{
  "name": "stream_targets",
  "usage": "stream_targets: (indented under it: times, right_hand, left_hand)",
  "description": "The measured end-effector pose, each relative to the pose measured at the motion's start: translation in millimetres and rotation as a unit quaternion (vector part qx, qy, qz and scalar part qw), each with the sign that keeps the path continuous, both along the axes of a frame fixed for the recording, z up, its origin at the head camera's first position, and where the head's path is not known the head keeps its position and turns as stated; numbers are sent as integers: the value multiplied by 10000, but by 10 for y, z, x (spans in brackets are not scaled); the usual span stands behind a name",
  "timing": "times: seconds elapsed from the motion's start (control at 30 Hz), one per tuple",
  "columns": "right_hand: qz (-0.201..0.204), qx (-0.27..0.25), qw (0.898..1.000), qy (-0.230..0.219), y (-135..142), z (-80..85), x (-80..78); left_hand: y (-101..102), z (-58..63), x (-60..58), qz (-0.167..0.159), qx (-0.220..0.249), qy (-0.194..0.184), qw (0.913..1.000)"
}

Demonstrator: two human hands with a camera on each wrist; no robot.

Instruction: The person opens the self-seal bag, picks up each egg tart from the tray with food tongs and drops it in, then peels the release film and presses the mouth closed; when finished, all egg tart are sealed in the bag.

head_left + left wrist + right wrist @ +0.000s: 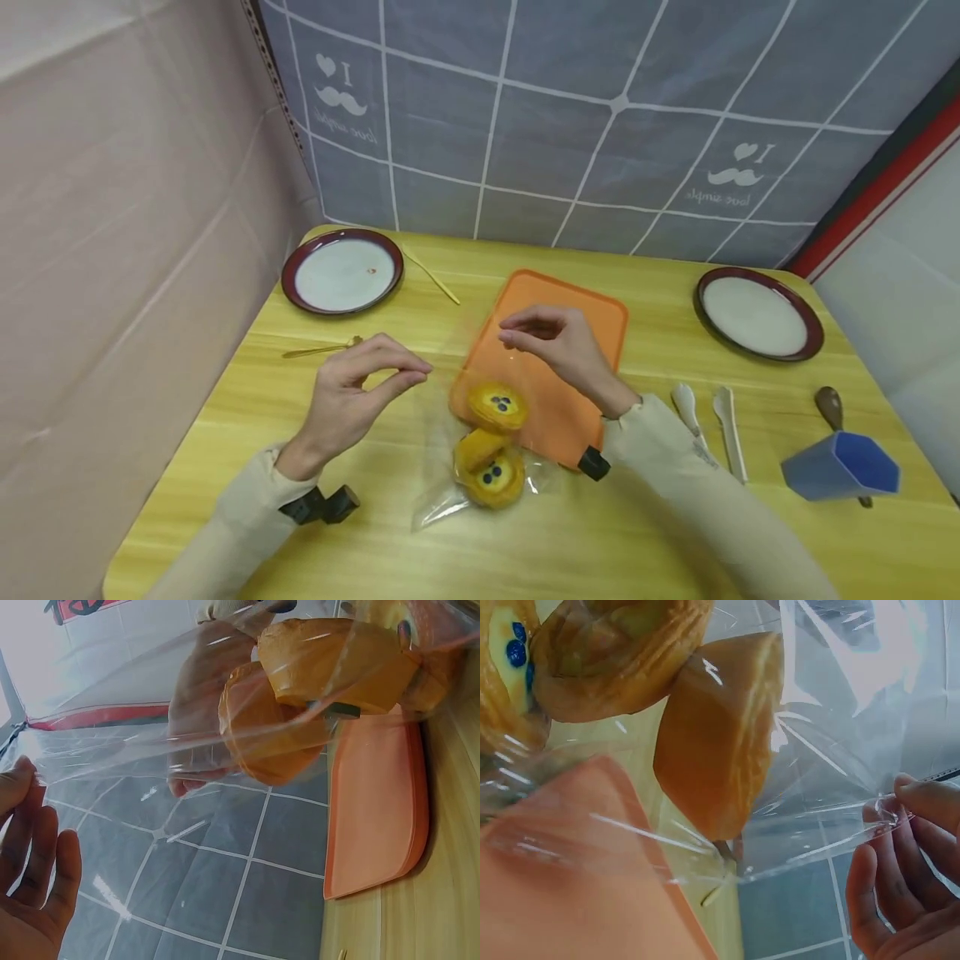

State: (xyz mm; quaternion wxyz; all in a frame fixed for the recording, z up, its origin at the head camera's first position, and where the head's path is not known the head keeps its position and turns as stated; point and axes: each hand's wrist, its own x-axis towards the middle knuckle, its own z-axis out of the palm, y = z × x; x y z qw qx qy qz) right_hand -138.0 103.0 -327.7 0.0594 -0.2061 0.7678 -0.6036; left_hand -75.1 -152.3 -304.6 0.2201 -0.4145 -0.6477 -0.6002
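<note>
A clear plastic bag hangs between my two hands over the wooden table. Inside it are several yellow pastry tarts, some topped with dark blue berries. My left hand pinches one side of the bag's upper edge between thumb and fingertips. On the other side, my right hand pinches the edge, its grip also visible in the right wrist view. The film spans from the left hand to the tarts in the left wrist view. Behind and partly beneath the bag lies an orange tray.
A red-rimmed plate sits at the far left, another plate at the far right. Thin gold utensils lie by the left plate. Right of the tray are pale cutlery pieces, a brown spoon and a blue cup.
</note>
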Motion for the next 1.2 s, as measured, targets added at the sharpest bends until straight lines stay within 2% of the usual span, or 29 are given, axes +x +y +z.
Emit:
stream_targets:
  times: [0.1,0.3,0.43,0.53,0.7,0.87,1.03,1.2]
  right_hand:
    - [-68,-86,9998,181,110,67,87]
    - [-97,-291,9982,519,457,298,377]
    - [24,-383,9944,982,703,372,555]
    - [301,-681,9871,1419,823,392,659]
    - [609,-956,9715,2079,900,377,741]
    - [728,-1215,9620,2333,905,333,720]
    - [1087,-1461,9461,2677,886,309,677]
    - [1238,-1526,9367,2899,881,307,666]
  left_hand:
    - [-30,-4,3,-15,87,-71,9999]
    - [-93,11,-7,-108,227,-328,9991]
    - [-112,42,-28,61,58,-438,9990]
    - [-101,59,-47,122,-207,-493,9985]
    - [-50,55,-79,-64,-464,-535,9975]
    - [-61,40,-116,-100,-537,-208,9983]
    - [-66,52,-155,-276,-567,285,9976]
    - [-54,59,-179,-230,-613,745,9951]
